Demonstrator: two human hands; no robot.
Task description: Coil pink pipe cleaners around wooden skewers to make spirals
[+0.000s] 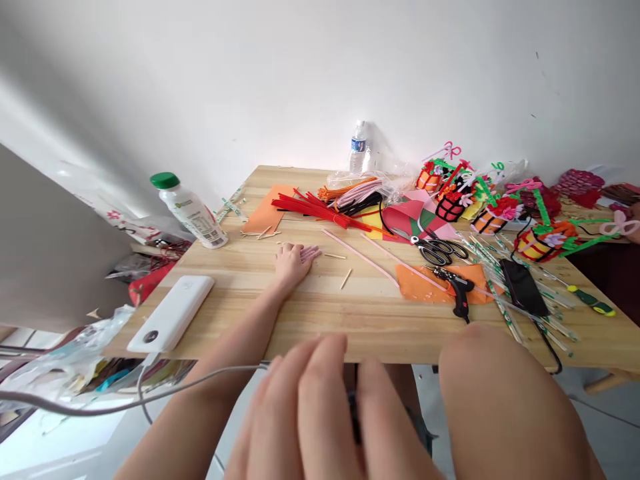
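Note:
My left hand [291,265] rests on the wooden table with its fingers bent over several short pale pink pipe cleaner pieces [311,253]. The pieces stick out beyond its thumb side. Two short wooden sticks, one of them a plain stick [346,278], lie just to the right of that hand. Very large and blurred, my right hand [320,413] is raised close to the camera, its fingers apart and no held thing visible. Long pink pipe cleaners [361,257] stretch from near the table's middle toward an orange felt sheet [415,283].
A black glue gun [460,290] lies on the felt, with scissors [435,250] behind. Red pipe cleaners [320,210], decorated baskets [537,243], a phone [523,287] and a screwdriver [590,300] are around. A bottle [193,213] and a cabled power bank [173,313] stand left.

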